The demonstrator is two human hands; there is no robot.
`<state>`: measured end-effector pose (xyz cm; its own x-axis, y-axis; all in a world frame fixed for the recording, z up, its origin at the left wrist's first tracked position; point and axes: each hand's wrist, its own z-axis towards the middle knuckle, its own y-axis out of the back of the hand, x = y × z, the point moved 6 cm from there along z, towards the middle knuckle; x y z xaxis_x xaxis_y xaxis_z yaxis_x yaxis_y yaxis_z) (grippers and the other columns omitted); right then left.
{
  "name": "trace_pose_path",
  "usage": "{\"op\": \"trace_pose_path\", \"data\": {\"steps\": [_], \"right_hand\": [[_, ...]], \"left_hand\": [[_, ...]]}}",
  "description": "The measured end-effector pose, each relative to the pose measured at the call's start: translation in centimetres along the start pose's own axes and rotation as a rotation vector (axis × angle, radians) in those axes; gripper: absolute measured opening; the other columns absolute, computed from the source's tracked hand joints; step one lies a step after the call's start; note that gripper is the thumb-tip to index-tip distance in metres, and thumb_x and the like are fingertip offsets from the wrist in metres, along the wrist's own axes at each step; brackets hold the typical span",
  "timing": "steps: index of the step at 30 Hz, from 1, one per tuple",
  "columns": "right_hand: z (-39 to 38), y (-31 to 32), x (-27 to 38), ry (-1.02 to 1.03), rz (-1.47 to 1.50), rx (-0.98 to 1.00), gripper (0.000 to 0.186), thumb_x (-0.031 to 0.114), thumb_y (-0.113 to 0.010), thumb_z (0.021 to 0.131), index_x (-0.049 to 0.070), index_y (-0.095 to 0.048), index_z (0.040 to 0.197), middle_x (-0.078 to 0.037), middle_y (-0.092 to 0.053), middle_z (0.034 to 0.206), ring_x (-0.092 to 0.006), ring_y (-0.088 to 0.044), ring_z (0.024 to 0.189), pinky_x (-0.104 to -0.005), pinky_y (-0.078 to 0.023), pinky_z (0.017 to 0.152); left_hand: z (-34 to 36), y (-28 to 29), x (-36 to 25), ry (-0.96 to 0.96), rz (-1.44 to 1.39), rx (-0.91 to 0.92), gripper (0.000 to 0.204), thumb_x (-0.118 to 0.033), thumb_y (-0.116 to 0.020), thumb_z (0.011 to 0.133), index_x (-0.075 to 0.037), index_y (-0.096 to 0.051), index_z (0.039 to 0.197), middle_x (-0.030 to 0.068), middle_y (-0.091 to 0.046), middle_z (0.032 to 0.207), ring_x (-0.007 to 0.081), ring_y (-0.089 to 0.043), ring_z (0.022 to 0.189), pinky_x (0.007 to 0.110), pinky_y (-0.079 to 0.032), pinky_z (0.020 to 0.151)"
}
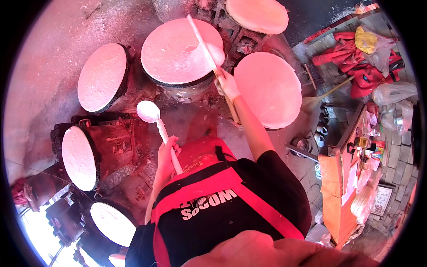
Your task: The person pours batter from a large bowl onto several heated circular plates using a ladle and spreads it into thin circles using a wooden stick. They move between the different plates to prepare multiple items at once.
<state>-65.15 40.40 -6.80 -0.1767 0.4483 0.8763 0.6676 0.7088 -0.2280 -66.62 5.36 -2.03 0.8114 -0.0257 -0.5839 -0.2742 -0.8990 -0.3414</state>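
Note:
My right hand (226, 85) is closed round a long, flat wooden spreader (202, 44), which slants across the round griddle (171, 82) ahead of me. Pale batter (171, 53) coats the top of that griddle, and a thicker pool of it (216, 55) lies against the right side of the spreader. Nearer my body, my left hand (166, 155) grips the pale handle of a ladle (148, 111). White batter covers the ladle's round bowl, which is held out over the space between griddles. Just right of my right hand is another griddle with a smooth, pale sheet (269, 91) on it.
More batter-covered griddles stand at the left (102, 78), lower left (79, 158), bottom left (113, 224) and far right (258, 15). An orange-sided table (333, 191) with bottles and bags stands right. A broom (327, 94) and red cloth bags (342, 51) lie beyond it.

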Motion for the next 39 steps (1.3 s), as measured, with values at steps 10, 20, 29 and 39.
{"op": "trace_pose_path", "data": {"steps": [10, 20, 29, 39], "right_hand": [[0.8, -1.0, -2.1, 0.287, 0.220, -0.162, 0.032, 0.024, -0.055, 0.092, 0.018, -0.060, 0.123, 0.002, -0.058, 0.070, -0.0049, -0.039, 0.045, -0.0212, -0.030, 0.040], [-2.8, -2.6, -1.2, 0.212, 0.158, -0.221, 0.034, 0.018, -0.061, 0.090, 0.009, -0.060, 0.123, 0.006, -0.056, 0.081, -0.0005, -0.040, 0.056, -0.0182, -0.030, 0.047], [-1.0, -1.2, 0.5, 0.195, 0.036, -0.323, 0.031, 0.017, -0.058, 0.091, 0.013, -0.061, 0.121, 0.007, -0.052, 0.066, -0.0026, -0.035, 0.043, -0.0209, -0.023, 0.037], [-7.7, 0.3, -5.4, 0.046, 0.040, -0.182, 0.041, 0.021, -0.064, 0.089, 0.016, -0.056, 0.129, 0.009, -0.046, 0.061, -0.0015, -0.034, 0.042, -0.0207, -0.025, 0.036]], "left_hand": [[-0.6, -2.7, -4.2, -0.157, 0.077, 0.047, 0.019, -0.019, -0.052, 0.095, -0.004, -0.050, 0.107, -0.0001, -0.046, 0.071, 0.0050, -0.039, 0.051, 0.021, -0.032, 0.043], [1.4, -3.8, -6.4, -0.118, 0.049, 0.187, 0.014, -0.011, -0.052, 0.094, -0.003, -0.048, 0.105, 0.0003, -0.046, 0.077, 0.0041, -0.037, 0.053, 0.017, -0.030, 0.042], [1.5, -2.7, -5.9, 0.020, 0.100, 0.241, 0.016, -0.014, -0.055, 0.093, -0.005, -0.048, 0.104, -0.0008, -0.045, 0.075, 0.0033, -0.036, 0.052, 0.017, -0.027, 0.040], [12.1, -5.0, -12.1, -0.187, 0.329, 0.286, 0.013, -0.017, -0.054, 0.093, -0.008, -0.045, 0.093, -0.0023, -0.044, 0.071, 0.0061, -0.041, 0.052, 0.021, -0.034, 0.043]]}}
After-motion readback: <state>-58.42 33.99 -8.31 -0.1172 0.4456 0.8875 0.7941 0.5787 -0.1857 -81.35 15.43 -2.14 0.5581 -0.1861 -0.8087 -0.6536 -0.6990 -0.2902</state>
